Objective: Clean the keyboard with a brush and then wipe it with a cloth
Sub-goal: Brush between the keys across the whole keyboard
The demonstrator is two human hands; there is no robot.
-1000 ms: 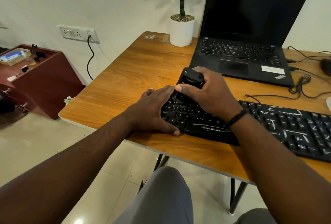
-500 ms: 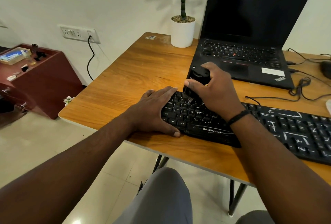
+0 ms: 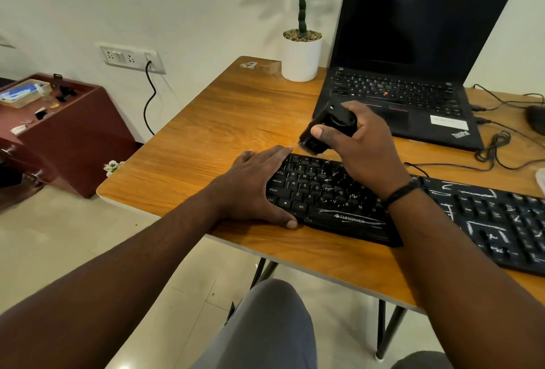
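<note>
While the left hand (image 3: 253,184) lies flat with straight fingers on the left end of a black keyboard (image 3: 330,191), pressing it to the wooden bench (image 3: 224,121), the right hand (image 3: 358,150) holds a small black brush (image 3: 326,130) just past the keyboard's far edge — lifted clear of the keys, as far as can be seen. The right grip is clenched around the brush body, thumb across its front; the left grip is released, holding nothing.

Judging progress: the brushing step looks under way, not finished. White streaks and dust-like marks lie over the keys, heaviest on the right half, so most of the brushing seems left to do. No cloth can be made out for certain, and the wiping step has not begun.

The keyboard's long axis runs from the left hand out to the right edge of view, sloping slightly toward the viewer, its lettered front edge facing the person. The brush is tilted, bristles pointing down and left toward the keyboard's top row.

Behind it sits an open laptop (image 3: 413,79), its screen dark.
</note>
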